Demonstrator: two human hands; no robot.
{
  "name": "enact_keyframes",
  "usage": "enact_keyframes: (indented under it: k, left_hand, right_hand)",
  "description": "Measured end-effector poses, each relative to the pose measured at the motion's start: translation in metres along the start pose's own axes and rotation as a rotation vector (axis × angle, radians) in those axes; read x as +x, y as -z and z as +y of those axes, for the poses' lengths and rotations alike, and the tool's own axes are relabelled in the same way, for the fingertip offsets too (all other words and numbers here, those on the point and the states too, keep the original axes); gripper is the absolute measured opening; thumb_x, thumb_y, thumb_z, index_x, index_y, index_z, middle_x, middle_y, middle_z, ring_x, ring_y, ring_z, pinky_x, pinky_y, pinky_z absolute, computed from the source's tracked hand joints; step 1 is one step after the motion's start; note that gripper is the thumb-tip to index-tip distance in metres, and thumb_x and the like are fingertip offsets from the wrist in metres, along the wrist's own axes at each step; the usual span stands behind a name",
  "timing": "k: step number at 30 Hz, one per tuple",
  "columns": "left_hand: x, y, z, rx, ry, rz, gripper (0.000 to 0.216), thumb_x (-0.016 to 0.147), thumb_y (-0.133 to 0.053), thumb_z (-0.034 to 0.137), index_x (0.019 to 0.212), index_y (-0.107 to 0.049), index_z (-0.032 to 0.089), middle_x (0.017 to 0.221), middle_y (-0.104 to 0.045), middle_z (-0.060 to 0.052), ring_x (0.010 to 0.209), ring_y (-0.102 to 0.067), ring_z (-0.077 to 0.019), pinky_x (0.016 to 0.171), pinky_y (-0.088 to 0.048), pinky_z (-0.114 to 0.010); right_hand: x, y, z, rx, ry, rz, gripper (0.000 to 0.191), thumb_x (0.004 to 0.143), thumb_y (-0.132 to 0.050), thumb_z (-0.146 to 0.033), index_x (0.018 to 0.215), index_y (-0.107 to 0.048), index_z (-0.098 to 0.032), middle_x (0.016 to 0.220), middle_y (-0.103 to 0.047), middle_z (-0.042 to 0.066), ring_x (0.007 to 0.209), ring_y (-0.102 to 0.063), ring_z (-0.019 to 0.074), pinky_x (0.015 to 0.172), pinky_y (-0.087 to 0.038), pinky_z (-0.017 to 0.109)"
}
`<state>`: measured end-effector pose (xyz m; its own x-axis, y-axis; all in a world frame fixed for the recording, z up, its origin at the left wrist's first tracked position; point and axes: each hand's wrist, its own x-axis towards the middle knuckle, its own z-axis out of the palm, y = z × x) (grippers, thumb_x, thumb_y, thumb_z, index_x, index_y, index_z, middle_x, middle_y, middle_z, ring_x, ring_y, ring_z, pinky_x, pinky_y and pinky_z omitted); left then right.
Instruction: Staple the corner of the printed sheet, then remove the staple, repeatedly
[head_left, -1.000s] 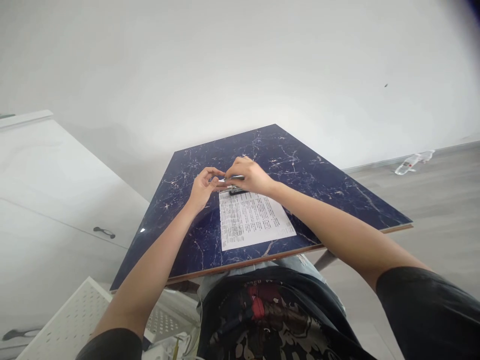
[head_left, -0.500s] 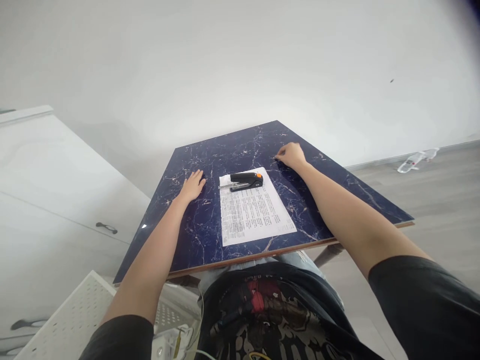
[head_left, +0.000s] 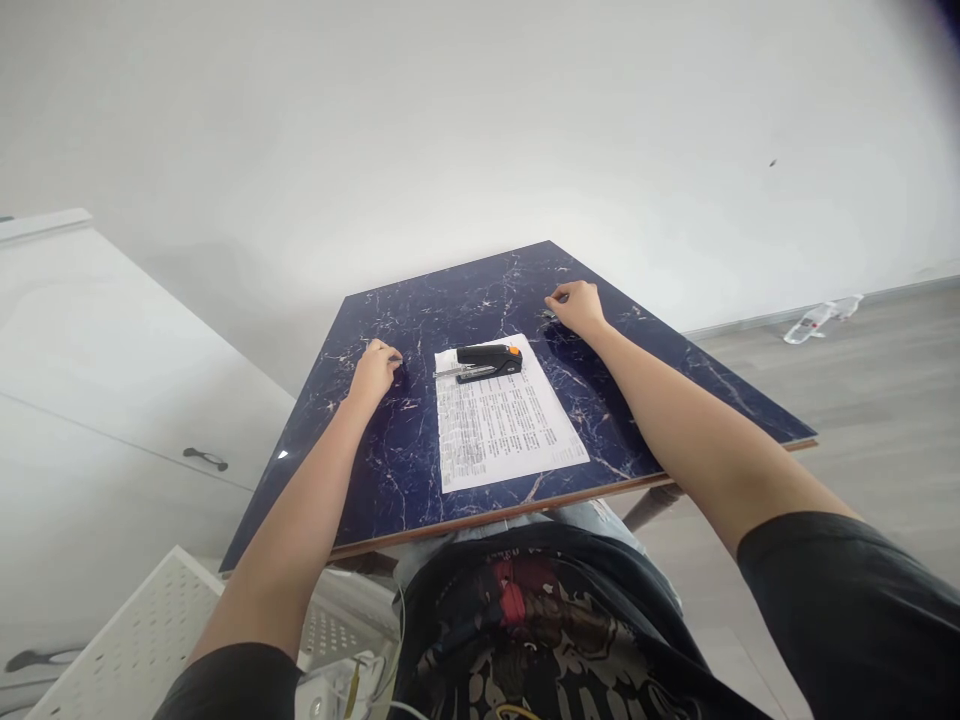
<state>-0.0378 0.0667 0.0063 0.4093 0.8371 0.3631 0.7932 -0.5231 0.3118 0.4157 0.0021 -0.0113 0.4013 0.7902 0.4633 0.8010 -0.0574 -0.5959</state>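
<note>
A black stapler with an orange tip (head_left: 484, 361) lies across the far end of a printed paper sheet (head_left: 504, 421) on the dark blue marbled table (head_left: 660, 370). My left hand (head_left: 373, 369) rests on the table left of the stapler, fingers curled with nothing in them. My right hand (head_left: 575, 304) lies on the table right of and beyond the stapler, fingers closed with their tips on the surface. Whether something small is pinched under them cannot be told. Neither hand touches the stapler or the paper.
A white cabinet with dark handles (head_left: 112, 400) stands to the left. A white perforated panel (head_left: 142, 650) sits low at my left. A crushed plastic bottle (head_left: 821, 316) lies on the grey floor by the far wall.
A second ago both hands worked together at the stapler on the paper's far end. They have let go and moved apart. Since half a second ago my left fingers have curled in.
</note>
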Motion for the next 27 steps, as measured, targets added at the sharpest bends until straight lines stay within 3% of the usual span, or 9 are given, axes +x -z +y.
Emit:
enact_keyframes:
  k: [3, 7, 14, 27]
  left_hand:
    - [-0.007, 0.004, 0.010, -0.081, -0.006, 0.028, 0.012, 0.088, -0.067, 0.011, 0.091, -0.073, 0.021, 0.106, -0.077, -0.011, 0.103, -0.075, -0.0302, 0.103, -0.056, -0.047]
    - [-0.018, 0.005, 0.033, -0.252, -0.044, -0.019, 0.004, 0.096, -0.066, 0.022, 0.099, -0.069, 0.022, 0.094, -0.082, -0.006, 0.090, -0.079, -0.0237, 0.091, -0.061, -0.038]
    - [-0.029, -0.003, 0.071, -0.465, -0.149, -0.029, 0.018, 0.082, -0.086, 0.036, 0.091, -0.079, 0.021, 0.093, -0.083, -0.006, 0.084, -0.078, -0.0232, 0.086, -0.063, -0.038]
    - [-0.027, -0.019, 0.072, -0.485, -0.126, -0.049, 0.019, 0.078, -0.089, 0.039, 0.089, -0.085, 0.024, 0.088, -0.083, -0.005, 0.078, -0.077, -0.0228, 0.080, -0.063, -0.038]
  right_hand:
    - [-0.001, -0.002, -0.009, 0.005, 0.059, -0.016, 0.024, 0.090, -0.066, -0.034, 0.090, -0.082, -0.017, 0.095, -0.079, 0.016, 0.102, -0.068, 0.0360, 0.101, -0.053, 0.051]
    - [-0.006, -0.005, -0.023, 0.012, 0.151, -0.063, 0.023, 0.088, -0.065, -0.032, 0.090, -0.082, -0.017, 0.096, -0.079, 0.014, 0.098, -0.068, 0.0343, 0.101, -0.051, 0.049]
    - [-0.013, -0.007, -0.033, 0.027, 0.236, -0.152, 0.022, 0.086, -0.064, -0.031, 0.084, -0.082, -0.018, 0.092, -0.080, 0.012, 0.089, -0.069, 0.0303, 0.093, -0.052, 0.044]
    - [-0.014, -0.012, -0.036, 0.026, 0.270, -0.209, 0.021, 0.084, -0.066, -0.030, 0.083, -0.082, -0.017, 0.085, -0.080, 0.009, 0.081, -0.070, 0.0258, 0.085, -0.052, 0.038]
